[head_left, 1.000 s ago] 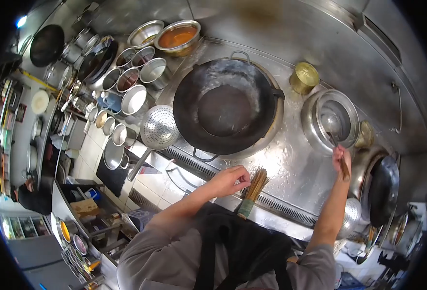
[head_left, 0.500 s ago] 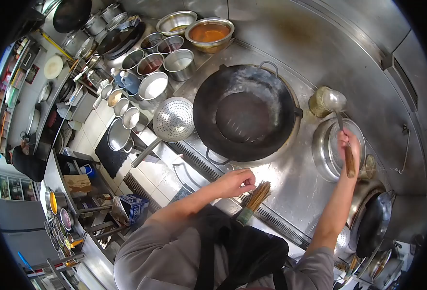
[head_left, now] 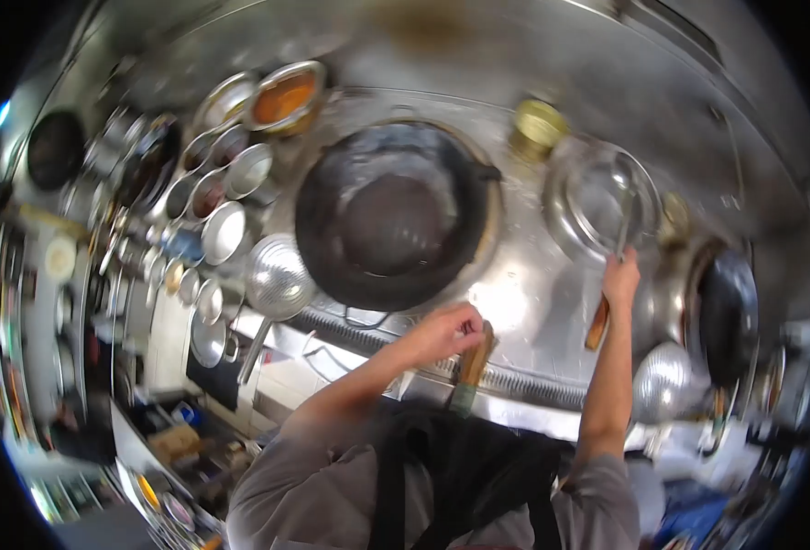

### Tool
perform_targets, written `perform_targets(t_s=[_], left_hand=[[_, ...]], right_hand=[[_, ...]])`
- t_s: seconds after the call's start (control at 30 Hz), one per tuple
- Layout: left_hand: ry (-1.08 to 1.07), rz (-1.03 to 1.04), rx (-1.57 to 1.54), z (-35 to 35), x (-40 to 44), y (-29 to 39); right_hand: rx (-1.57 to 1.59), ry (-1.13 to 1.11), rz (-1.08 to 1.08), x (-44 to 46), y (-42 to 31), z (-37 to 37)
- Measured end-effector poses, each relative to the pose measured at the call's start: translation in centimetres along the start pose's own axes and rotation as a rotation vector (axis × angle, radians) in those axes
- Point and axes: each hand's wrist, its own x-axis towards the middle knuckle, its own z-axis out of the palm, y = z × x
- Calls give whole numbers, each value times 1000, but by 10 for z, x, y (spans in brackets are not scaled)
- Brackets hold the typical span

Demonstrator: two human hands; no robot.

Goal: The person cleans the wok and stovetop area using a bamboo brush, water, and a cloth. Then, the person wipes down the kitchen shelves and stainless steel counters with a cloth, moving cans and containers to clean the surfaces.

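Note:
My right hand (head_left: 620,280) grips the wooden handle of a ladle (head_left: 626,220). Its bowl end is over or inside a round steel pot (head_left: 559,206); the depth is hard to judge through the blur. With fingers curled in, my left hand (head_left: 446,332) hovers at the counter's near edge, and I see nothing in it. Just beside it is a bamboo wok brush (head_left: 474,362) with a green-wrapped end; whether the fingers touch it I cannot tell. A large dark wok (head_left: 391,225) sits on the stove, with no food visible inside.
A perforated strainer (head_left: 279,278) lies left of the wok. Behind it stand several seasoning tins (head_left: 224,232) and a bowl of orange liquid (head_left: 284,98). A yellowish jar (head_left: 539,128) is behind the pot. More woks (head_left: 727,316) stand at right. A drain grate (head_left: 533,385) runs along the front.
The view has turned and shifted, and is blurrier. My right hand has brought the ladle from the jar to the steel pot. My left hand stays curled near the brush.

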Motion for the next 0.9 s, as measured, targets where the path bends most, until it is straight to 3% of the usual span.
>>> perform_targets(t_s=[0.1,0.2,0.27,0.37,0.47,0.5,0.6,0.77,0.9], left_hand=[[-109,48,-61,14,46,-1],[-82,44,-76,33,90,7],[-79,17,-95,44,120,5],[-64,-31,-181,64,157,-3],[-48,-70,-197,78,184,-13],[-34,-82,-193,83,193,-19],[13,-115,-220,98,223,-34],[117,-214,-274,129,279,-36],[157,-268,-385,140,305,7]], right_hand=[[-147,-259,231,23,25,-12],[-283,-417,75,53,35,-4],[67,-674,275,76,39,4],[907,-660,699,54,29,-9],[1162,-642,776,27,41,-9],[1375,-665,834,20,49,-5],[1207,-550,660,-23,35,-11],[1396,-489,537,-87,9,-2],[1460,-495,492,-128,-14,2]])
